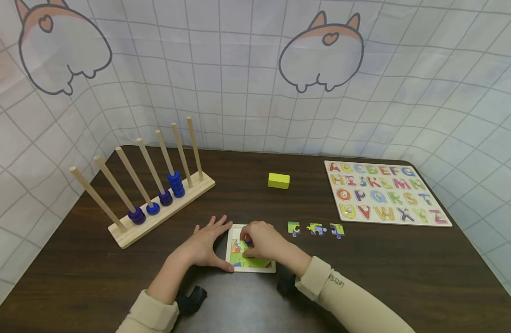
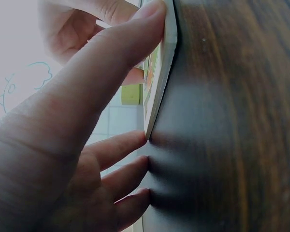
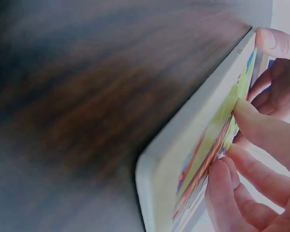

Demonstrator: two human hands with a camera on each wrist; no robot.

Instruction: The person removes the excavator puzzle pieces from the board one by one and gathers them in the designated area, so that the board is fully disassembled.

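Note:
A small framed jigsaw puzzle (image 1: 255,270) with a pale border lies flat on the dark table, partly filled with green and orange pieces. My left hand (image 1: 206,244) spreads along its left side, thumb pressing the near left corner and a fingertip at the far left one. Over the board, my right hand (image 1: 261,240) bends its fingers and pinches a puzzle piece (image 1: 249,243) against the picture; the hand hides most of that piece. In the right wrist view, the thumb and fingertips (image 3: 242,110) meet the picture surface. Bare tray floor (image 1: 237,232) shows at the upper left.
Three loose puzzle pieces (image 1: 316,229) lie in a row right of the board. Behind stands a yellow block (image 1: 278,181). A wooden peg rack (image 1: 164,213) with blue rings is at the left, an alphabet board (image 1: 389,193) at the right. A gridded cloth (image 1: 247,92) hangs behind.

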